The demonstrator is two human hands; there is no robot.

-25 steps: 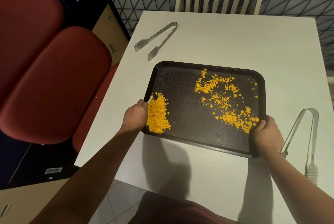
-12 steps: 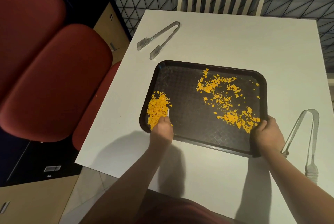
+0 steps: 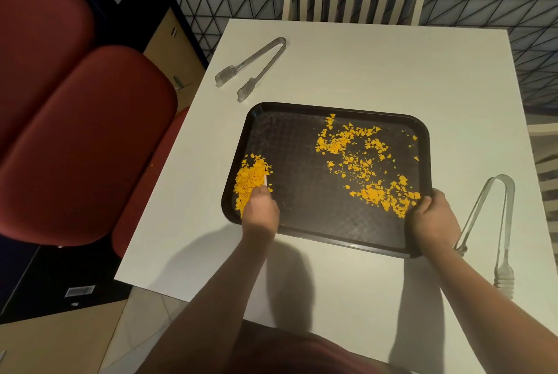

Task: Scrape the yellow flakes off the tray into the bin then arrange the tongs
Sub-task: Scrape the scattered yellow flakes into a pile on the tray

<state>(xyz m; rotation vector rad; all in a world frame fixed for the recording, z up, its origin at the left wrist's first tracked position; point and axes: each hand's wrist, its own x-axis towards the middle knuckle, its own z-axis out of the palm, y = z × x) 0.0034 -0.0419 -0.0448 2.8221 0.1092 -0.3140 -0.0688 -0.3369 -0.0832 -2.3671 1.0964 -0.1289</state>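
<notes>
Crosswise on the worktop (image 3: 377, 66) lies the dark tray (image 3: 302, 150), flakes (image 3: 252, 177) heaped at its left end (others scattered right). Left hand (image 3: 261, 210) pinches a white scraper (image 3: 265, 180); right hand (image 3: 431, 216) grips the tray's corner.

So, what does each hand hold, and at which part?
The right hand grips the tray at its near right corner. The left hand holds a small white scraper by its lower end.
</notes>
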